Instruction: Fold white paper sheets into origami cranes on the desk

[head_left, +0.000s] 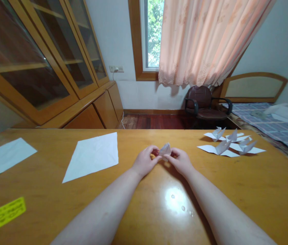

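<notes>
Between both hands, just above the wooden table [144,211], is a small piece of folded white paper [165,149] with a pointed top. My left hand [147,160] pinches its left side with thumb and fingers. On the right side, my right hand [180,160] grips it the same way, the thumb pressed on its front lower edge. Parts of the fingertips behind the paper are hidden. Several folded paper cranes [222,147] with spread wings stand together on the table to the right of my right hand.
A flat white sheet [94,154] lies left of my hands, and another white sheet [3,160] sits at the far left. A yellow label [2,216] is at the near left. Beyond the table are a chair [202,102], a bed [282,119] and a glass-door cabinet [57,92].
</notes>
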`<state>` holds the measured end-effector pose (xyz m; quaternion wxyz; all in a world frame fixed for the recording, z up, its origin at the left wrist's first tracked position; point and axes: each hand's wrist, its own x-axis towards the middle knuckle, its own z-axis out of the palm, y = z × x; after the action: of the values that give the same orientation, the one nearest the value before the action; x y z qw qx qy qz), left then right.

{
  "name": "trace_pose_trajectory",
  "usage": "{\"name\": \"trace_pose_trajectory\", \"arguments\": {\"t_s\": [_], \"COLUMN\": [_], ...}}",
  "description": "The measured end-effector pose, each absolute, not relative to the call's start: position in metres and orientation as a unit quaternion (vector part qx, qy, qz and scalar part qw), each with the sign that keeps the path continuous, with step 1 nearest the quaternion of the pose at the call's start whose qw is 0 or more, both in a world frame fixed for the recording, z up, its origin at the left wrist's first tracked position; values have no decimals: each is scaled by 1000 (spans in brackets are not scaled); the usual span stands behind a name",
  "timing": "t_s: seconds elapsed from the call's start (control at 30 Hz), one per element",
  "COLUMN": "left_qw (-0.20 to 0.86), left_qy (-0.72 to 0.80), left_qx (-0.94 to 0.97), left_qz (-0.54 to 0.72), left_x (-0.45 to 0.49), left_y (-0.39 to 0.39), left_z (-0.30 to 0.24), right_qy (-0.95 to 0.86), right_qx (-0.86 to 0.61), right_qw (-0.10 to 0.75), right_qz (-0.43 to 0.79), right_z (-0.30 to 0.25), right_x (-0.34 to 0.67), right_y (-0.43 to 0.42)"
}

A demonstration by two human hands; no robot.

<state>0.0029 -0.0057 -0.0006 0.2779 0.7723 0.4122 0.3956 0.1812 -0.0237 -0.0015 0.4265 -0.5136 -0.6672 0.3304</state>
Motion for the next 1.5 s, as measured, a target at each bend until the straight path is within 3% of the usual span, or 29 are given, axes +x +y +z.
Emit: {"name": "trace_pose_trajectory", "arguments": {"t_s": [0.27, 0.6, 0.83, 1.07, 1.27, 1.5], "left_qw": [220, 230, 250, 350, 365, 369], "left_qy": [361, 332, 372, 395, 400, 412], "left_qx": [818, 806, 798, 763, 751, 740], "left_qz": [390, 433, 404, 374, 378, 383], "left_x": [1, 1, 2, 3, 2, 4], "left_y": [-1, 1, -1, -3, 0, 1], "left_z": [-4, -5, -4, -8, -12, -8], "right_qy": [-678, -688, -669, -616, -614, -604], "right_qx": [-438, -469, -484, -531, -534, -486], "right_qw": [518, 496, 467, 418, 420, 402], "right_qz": [284, 246, 316, 405, 401, 487], "right_z": [-10, -11, -11, -4, -6, -11], "right_x": [183, 185, 184, 181, 183, 180], "right_y": [-17, -17, -17, -20, -19, -19]}}
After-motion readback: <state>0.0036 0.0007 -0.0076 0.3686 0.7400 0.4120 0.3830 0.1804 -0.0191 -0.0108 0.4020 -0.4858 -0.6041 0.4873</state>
